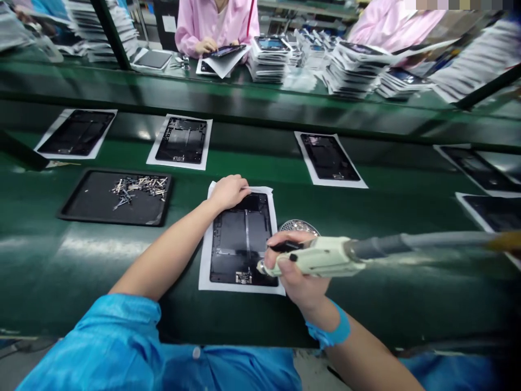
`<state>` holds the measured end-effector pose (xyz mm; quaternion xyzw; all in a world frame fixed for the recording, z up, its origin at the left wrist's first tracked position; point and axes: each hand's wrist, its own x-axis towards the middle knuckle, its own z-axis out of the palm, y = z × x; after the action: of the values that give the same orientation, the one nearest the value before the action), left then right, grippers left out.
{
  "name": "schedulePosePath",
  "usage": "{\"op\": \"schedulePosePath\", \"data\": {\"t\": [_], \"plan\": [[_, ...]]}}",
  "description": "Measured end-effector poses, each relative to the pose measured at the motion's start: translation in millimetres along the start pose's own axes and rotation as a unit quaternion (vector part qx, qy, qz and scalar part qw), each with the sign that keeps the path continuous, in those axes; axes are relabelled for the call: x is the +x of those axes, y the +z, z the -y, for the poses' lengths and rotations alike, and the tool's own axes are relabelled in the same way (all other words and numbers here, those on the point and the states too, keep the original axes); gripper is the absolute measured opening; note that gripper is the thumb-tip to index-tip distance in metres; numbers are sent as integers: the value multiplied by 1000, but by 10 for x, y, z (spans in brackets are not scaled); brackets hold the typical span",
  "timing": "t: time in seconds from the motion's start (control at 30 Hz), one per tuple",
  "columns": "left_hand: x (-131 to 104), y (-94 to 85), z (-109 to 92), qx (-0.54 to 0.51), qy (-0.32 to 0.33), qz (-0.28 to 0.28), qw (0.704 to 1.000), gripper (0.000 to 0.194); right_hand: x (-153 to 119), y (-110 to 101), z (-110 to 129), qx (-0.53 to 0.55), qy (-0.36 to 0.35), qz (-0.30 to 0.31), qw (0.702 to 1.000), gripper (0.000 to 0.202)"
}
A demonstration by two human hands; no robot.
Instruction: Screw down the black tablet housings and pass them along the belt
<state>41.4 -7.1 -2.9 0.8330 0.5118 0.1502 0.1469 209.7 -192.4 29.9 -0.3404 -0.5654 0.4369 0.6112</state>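
An opened black tablet housing lies on a white sheet right before me, with a small circuit board at its lower edge. My left hand rests on the top left edge of the housing and sheet, its fingers bent together; whether they pinch anything is hidden. A pale green powered screwdriver lies in my right hand, fingers wrapped round it. Its tip is over the lower right part of the housing, near the board. Behind my right hand a round dish of small metal parts shows partly.
A black tray with small connector parts sits at left. More housings on sheets line the green bench's far side. Beyond it are stacks and people in pink. The driver's cable runs right.
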Motion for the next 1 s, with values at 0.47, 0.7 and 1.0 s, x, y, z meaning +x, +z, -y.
{"op": "schedulePosePath", "data": {"t": [0.47,0.7,1.0], "plan": [[1,13,-13,3,1,2,1000,24,-104,211,-84,20,-24,42,999,34],[1,23,-8,-8,-3,4,1000,24,-117,202,-82,6,-25,58,998,35],[-16,2,4,36,16,10,999,27,-96,290,-64,7,-31,81,996,35]]}}
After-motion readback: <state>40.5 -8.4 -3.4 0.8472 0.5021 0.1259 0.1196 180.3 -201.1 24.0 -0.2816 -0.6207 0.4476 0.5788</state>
